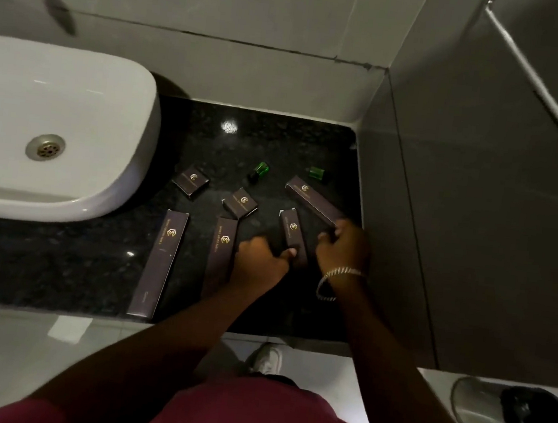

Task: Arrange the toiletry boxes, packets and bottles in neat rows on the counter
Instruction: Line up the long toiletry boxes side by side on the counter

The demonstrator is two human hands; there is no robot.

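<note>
— At five o'clock on the counter [59,257], what did you hold?

— My left hand [258,261] and right hand [344,249] pinched the medium box [292,233] between fingers. I judged: turn it parallel to the two long boxes [162,261].

— Room?

— Little; the wall [407,224] stood just beside, at three o'clock.

The gold lettering on the long dark purple cardboard box [159,260] is too small to read (the logo too); the white oval ceramic basin [55,132] runs off the left edge
</note>
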